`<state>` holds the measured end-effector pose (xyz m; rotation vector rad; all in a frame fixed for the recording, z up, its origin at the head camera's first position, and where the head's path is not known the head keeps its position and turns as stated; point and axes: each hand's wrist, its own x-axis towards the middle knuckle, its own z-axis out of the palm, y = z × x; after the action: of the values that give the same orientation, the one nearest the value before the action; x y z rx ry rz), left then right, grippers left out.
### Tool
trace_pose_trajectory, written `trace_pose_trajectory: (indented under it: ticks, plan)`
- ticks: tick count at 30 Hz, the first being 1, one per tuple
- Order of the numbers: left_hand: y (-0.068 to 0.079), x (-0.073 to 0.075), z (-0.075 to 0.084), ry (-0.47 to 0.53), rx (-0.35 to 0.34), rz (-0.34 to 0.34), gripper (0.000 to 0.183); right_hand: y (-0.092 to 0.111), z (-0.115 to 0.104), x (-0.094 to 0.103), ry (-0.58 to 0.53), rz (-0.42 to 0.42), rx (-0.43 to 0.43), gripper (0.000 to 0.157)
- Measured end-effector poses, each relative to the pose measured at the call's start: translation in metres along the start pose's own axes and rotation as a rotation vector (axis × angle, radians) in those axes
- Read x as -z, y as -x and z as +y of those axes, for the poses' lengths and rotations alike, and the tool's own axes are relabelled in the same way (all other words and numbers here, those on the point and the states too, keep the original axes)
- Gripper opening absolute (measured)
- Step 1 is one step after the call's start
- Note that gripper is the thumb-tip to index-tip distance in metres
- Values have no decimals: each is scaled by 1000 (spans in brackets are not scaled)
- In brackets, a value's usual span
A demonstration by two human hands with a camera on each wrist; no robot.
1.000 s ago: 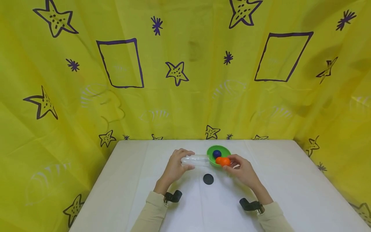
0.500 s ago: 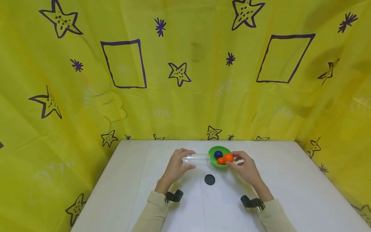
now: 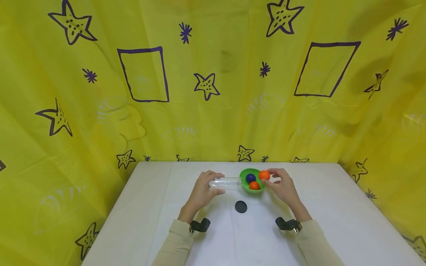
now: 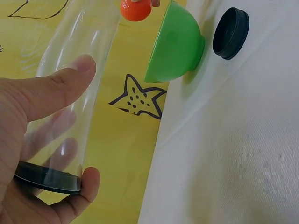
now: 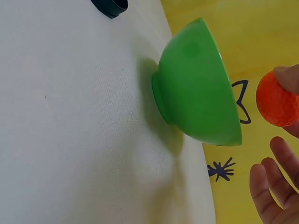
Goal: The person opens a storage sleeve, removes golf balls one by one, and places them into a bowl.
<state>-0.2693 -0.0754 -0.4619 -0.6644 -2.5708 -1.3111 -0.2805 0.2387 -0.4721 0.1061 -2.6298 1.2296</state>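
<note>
My left hand [image 3: 202, 188] grips a clear plastic tube [image 4: 77, 37], thumb on one side and fingers round the other. A black cap [image 4: 49, 177] closes the tube's end near my palm. My right hand [image 3: 282, 184] pinches an orange ball [image 5: 276, 99] between thumb and fingers, over the right rim of a green bowl [image 5: 196, 88]. In the head view a dark blue ball [image 3: 250, 178] and a second orange ball [image 3: 254, 186] lie inside the bowl. The tube's far end overlaps the bowl's left rim in that view.
A loose black lid [image 3: 241, 207] lies on the white table [image 3: 199, 244] in front of the bowl. Behind and at the sides hangs a yellow curtain [image 3: 226, 122] with drawn stars.
My right hand has moved right and slightly back with its orange ball, from over the middle of the bowl to its right rim. The left hand and tube have hardly moved.
</note>
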Motion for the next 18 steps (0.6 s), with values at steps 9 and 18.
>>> trace_pose_trajectory:
  ticks: [9, 18]
  plan:
    - [-1, -1, -2, 35, 12, -8, 45, -10, 5, -7, 5, -34, -38, 53]
    - [1, -3, -2, 3, 28, -27, 47, -10, 10, -12, -22, -56, -96, 54]
